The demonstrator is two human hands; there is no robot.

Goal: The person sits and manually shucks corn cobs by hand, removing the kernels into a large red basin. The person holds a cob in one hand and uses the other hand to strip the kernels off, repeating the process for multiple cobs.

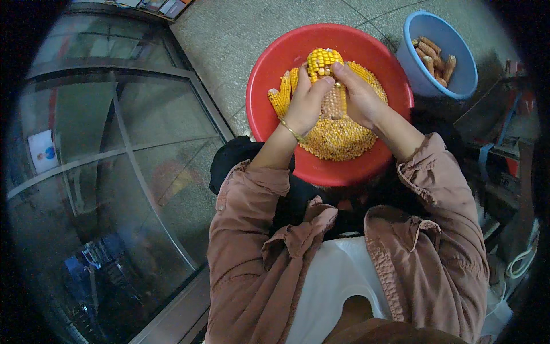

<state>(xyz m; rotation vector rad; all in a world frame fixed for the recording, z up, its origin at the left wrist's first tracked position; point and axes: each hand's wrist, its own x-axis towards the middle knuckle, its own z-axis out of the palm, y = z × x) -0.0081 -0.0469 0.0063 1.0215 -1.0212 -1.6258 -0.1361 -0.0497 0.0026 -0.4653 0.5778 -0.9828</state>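
An ear of dried yellow corn [325, 61] is held over the red plastic basin [268, 51]. My left hand [307, 101] grips it from the left, with the thumb on its kernels. From the other side my right hand [359, 92] grips the same ear, its thumb pressed near the top. The ear's lower part is bare cob [333, 103]; kernels cover the top. Loose corn kernels [339, 139] are heaped in the basin below my hands. Several unshelled ears [283, 90] lean against the basin's left side, and another ear [360, 72] lies to the right on the kernels.
A blue plastic bucket [408, 51] with several stripped cobs [429, 53] stands beyond the basin to the right. Along my left runs a glass-panelled case [172, 107] with a metal frame. Dark equipment and a pale cord [522, 258] are at my right. The floor [223, 51] is speckled.
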